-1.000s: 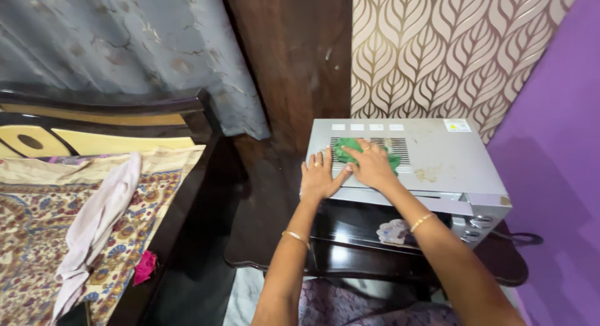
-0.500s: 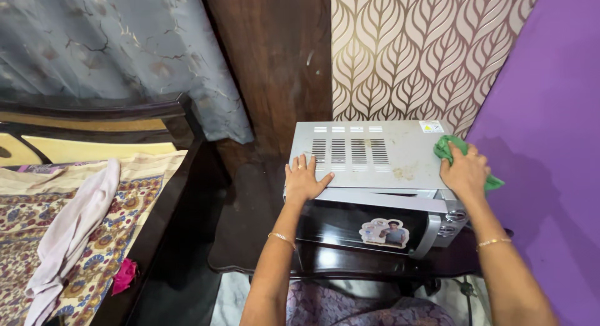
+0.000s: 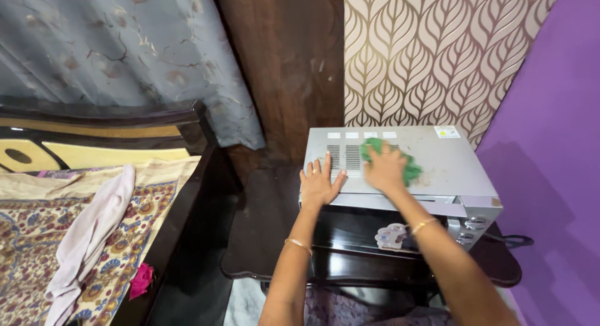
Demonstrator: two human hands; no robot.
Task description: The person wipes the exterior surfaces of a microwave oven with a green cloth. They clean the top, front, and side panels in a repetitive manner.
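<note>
Bedroom furniture fills the left side: a bed (image 3: 37, 238) with a patterned cover lies there, a pale pink cloth (image 3: 94, 232) draped along it and a small bright pink scrap (image 3: 142, 280) at its near edge, just inside the dark wooden bed frame (image 3: 187, 195). Behind it hangs a grey curtain (image 3: 125, 51), then comes a dark wood panel (image 3: 287, 63), leaf-patterned wallpaper (image 3: 431, 51) and a purple wall (image 3: 550, 145) at the far right. Between bed and purple wall stands a dark glossy table (image 3: 262, 226), and on it sits a silver microwave (image 3: 456, 170), its top facing up and its dark door toward the person. The left arm reaches forward from the bottom edge, a thin gold bangle on the wrist, and the left hand (image 3: 320, 183) lies flat and open on the near left corner of the microwave's top, fingers spread and pointing away, beside the vent slots; it grips nothing. The right arm comes in at a slant from the lower right, also with a bangle, and the right hand (image 3: 384, 168) presses palm-down on a green cloth (image 3: 409, 170) in the middle of the top. This hand is blurred; its fingers curl over the cloth, which shows past the fingertips and on the hand's right side. Both hands lie near each other.
</note>
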